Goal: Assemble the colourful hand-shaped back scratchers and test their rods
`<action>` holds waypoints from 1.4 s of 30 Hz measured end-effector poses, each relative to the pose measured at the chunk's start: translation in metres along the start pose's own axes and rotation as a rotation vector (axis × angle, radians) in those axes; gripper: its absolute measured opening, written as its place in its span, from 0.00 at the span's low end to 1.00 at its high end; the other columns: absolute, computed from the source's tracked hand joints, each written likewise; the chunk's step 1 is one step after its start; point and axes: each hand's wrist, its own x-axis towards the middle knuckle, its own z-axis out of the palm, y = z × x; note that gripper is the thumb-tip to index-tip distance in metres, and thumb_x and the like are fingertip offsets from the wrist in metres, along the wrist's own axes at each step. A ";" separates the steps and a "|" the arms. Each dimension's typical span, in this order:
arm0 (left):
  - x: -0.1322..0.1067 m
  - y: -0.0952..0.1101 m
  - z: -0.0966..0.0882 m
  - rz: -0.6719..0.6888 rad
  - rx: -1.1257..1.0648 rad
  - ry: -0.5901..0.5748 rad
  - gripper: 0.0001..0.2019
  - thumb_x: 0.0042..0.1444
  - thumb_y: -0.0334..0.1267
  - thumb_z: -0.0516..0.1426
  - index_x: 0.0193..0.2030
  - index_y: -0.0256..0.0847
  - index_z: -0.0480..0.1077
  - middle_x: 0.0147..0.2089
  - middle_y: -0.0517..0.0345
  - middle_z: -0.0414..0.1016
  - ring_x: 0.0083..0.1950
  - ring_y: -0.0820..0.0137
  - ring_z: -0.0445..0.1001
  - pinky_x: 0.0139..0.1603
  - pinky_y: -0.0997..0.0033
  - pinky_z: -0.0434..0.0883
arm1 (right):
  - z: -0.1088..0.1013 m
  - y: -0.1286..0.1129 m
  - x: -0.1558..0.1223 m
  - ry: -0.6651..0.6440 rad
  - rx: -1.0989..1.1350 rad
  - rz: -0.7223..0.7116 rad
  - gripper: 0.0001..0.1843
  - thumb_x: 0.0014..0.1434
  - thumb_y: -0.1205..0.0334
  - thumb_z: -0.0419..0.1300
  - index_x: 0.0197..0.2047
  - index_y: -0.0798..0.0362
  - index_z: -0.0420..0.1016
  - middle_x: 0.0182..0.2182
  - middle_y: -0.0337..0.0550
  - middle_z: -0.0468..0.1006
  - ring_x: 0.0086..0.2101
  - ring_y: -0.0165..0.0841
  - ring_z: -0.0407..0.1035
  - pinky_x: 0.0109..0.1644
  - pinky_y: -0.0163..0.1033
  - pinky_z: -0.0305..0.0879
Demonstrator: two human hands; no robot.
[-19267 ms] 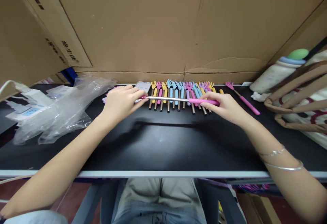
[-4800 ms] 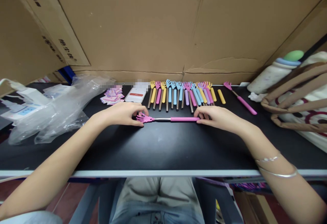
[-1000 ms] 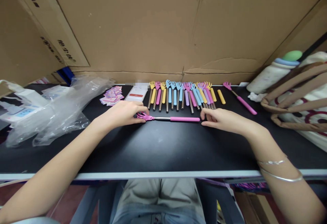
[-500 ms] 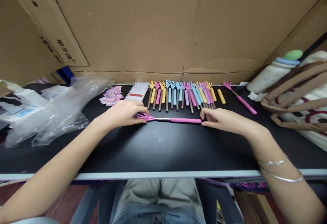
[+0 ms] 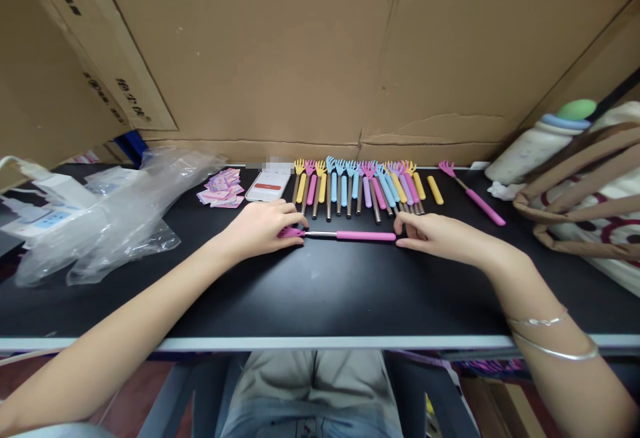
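A pink telescopic back scratcher [image 5: 350, 235] lies crosswise on the black table [image 5: 320, 291], only a short length of its metal shaft showing. My left hand [image 5: 263, 228] is closed over its claw head. My right hand [image 5: 430, 235] pinches the far end of its pink handle. Just behind it lies a row of several collapsed scratchers [image 5: 357, 185] in yellow, pink, blue and purple.
One extended pink scratcher [image 5: 473, 191] lies at the right by a bottle [image 5: 537, 145] and a brown-strapped bag [image 5: 585, 205]. A phone [image 5: 267, 185], small pink cards [image 5: 220, 188] and crumpled clear plastic [image 5: 105, 218] sit at the left. Cardboard walls stand behind.
My left hand has slid right along the scratcher, and the exposed shaft is shorter than half a second ago. The right hand has stayed at the handle end.
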 end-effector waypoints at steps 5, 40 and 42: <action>0.005 0.010 0.015 0.007 -0.014 0.124 0.10 0.59 0.45 0.54 0.43 0.47 0.71 0.39 0.61 0.73 0.41 0.72 0.71 0.32 0.75 0.61 | 0.001 0.001 0.000 0.016 0.003 -0.009 0.12 0.58 0.50 0.51 0.39 0.50 0.64 0.24 0.36 0.69 0.23 0.28 0.61 0.25 0.32 0.51; 0.007 0.034 0.016 0.047 0.086 0.470 0.11 0.65 0.42 0.48 0.39 0.44 0.70 0.32 0.63 0.74 0.36 0.74 0.68 0.31 0.73 0.59 | 0.033 -0.067 0.016 0.529 -0.144 -0.300 0.15 0.65 0.54 0.47 0.47 0.51 0.69 0.40 0.42 0.78 0.38 0.32 0.72 0.36 0.35 0.60; 0.008 0.036 0.016 0.050 0.082 0.444 0.12 0.65 0.42 0.47 0.39 0.44 0.70 0.32 0.62 0.73 0.35 0.73 0.68 0.31 0.72 0.58 | 0.034 -0.068 0.017 0.514 -0.165 -0.290 0.15 0.66 0.54 0.46 0.48 0.50 0.69 0.40 0.41 0.79 0.36 0.31 0.73 0.33 0.34 0.58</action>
